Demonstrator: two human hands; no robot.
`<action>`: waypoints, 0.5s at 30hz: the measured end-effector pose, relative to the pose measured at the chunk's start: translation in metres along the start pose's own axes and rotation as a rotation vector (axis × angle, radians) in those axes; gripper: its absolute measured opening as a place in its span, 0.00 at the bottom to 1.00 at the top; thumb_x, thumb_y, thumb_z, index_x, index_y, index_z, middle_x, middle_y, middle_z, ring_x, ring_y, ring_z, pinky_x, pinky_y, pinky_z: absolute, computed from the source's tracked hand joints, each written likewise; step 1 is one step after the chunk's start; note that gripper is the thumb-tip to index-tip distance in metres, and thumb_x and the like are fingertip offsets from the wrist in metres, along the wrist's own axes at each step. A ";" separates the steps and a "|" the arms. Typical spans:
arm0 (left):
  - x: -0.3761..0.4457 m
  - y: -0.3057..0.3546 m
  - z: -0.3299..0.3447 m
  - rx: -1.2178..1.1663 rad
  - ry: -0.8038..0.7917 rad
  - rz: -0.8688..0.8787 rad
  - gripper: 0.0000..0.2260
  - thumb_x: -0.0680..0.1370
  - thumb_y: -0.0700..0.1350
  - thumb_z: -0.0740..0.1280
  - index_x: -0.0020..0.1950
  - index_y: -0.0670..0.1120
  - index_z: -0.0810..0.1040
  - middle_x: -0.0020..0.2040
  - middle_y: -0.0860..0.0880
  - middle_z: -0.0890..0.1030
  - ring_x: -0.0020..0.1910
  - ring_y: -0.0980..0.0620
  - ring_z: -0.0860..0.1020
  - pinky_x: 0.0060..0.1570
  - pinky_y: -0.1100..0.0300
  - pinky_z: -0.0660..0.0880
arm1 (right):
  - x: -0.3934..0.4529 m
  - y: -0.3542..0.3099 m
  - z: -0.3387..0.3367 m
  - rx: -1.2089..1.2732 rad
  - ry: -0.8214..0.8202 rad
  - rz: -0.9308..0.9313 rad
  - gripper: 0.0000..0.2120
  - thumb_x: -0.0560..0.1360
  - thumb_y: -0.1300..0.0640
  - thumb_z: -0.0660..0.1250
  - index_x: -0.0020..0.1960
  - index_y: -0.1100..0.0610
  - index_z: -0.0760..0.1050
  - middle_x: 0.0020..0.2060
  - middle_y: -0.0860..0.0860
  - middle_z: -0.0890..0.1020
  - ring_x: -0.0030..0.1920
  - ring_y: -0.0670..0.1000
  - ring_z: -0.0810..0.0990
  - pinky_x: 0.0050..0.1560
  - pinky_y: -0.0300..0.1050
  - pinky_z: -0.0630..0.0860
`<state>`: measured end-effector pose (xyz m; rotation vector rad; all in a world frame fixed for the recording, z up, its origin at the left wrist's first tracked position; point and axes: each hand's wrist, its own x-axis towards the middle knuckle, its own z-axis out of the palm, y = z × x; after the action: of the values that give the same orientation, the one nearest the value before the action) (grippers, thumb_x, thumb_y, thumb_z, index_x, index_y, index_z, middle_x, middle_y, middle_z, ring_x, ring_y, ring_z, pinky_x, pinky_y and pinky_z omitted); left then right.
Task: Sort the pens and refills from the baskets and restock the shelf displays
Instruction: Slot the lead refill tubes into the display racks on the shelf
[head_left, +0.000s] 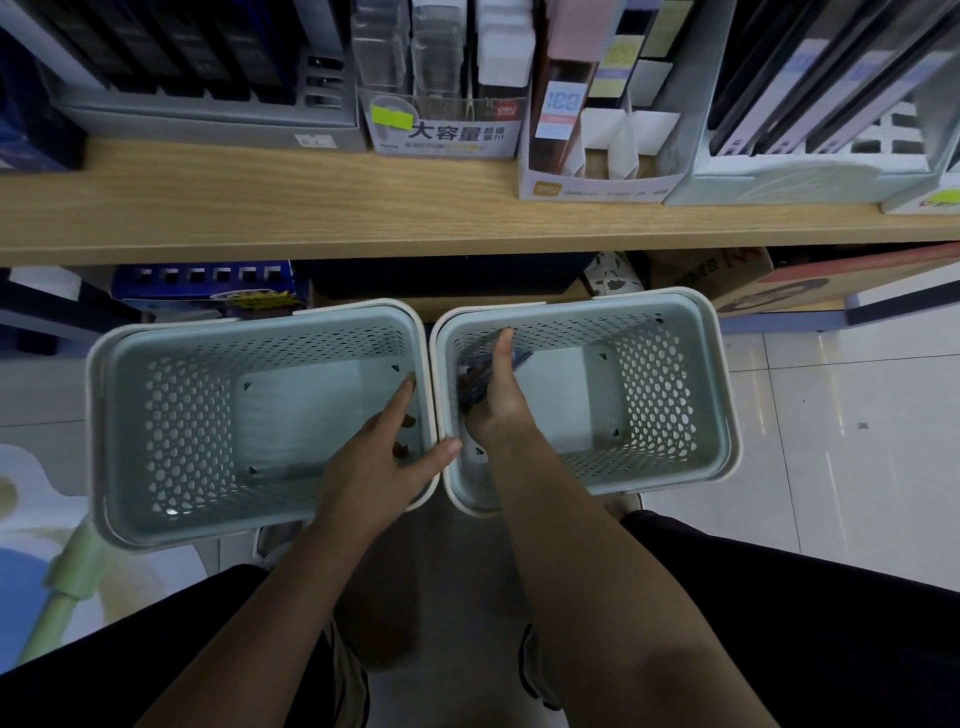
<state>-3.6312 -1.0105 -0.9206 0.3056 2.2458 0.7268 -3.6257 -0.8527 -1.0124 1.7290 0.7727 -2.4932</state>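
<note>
A: Which step is this, judging by the two pale green perforated plastic baskets?

B: The emptying of them, near its end, I'd say; the right hand (493, 400) is down inside the right basket (670, 395), its fingers curled round a small bundle of dark blue pens or refills (478, 379) against that basket's left wall, thumb pointing up; the left hand (382, 452) rests on the right wall of the left basket (171, 415), fingers straight and holding nothing, thumb over the rim.

A: And next?

B: Probably lifting the bundle out and up to the light wooden shelf (311, 202) above the baskets; it would need matching to the proper display box, perhaps the white cardboard divider box (597, 182), which has empty slots.

A: Counts?

B: Two baskets, side by side and touching; one bundle, its pieces too blurred to count; the left basket's floor shows nothing I can make out.
</note>
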 end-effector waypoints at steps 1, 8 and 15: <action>0.000 -0.001 0.000 -0.001 0.002 0.002 0.44 0.67 0.78 0.59 0.79 0.67 0.48 0.72 0.53 0.72 0.60 0.51 0.78 0.59 0.45 0.78 | -0.001 0.000 0.001 -0.003 -0.001 -0.004 0.55 0.49 0.22 0.75 0.69 0.49 0.73 0.62 0.55 0.80 0.62 0.58 0.79 0.67 0.65 0.72; 0.002 -0.003 0.001 -0.035 -0.003 -0.002 0.45 0.65 0.79 0.60 0.79 0.69 0.49 0.70 0.54 0.74 0.55 0.53 0.79 0.56 0.46 0.79 | -0.001 0.001 0.001 0.013 0.023 -0.005 0.60 0.47 0.23 0.77 0.72 0.50 0.69 0.64 0.55 0.79 0.61 0.58 0.79 0.64 0.62 0.75; 0.002 -0.002 0.000 -0.015 -0.002 0.000 0.45 0.65 0.80 0.57 0.79 0.68 0.49 0.70 0.53 0.74 0.56 0.51 0.79 0.57 0.45 0.78 | -0.009 -0.005 0.001 0.032 -0.045 -0.062 0.58 0.47 0.26 0.79 0.71 0.53 0.72 0.61 0.56 0.82 0.60 0.57 0.81 0.62 0.57 0.78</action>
<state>-3.6321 -1.0112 -0.9229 0.2995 2.2375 0.7424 -3.6246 -0.8512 -1.0019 1.6783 0.7993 -2.5887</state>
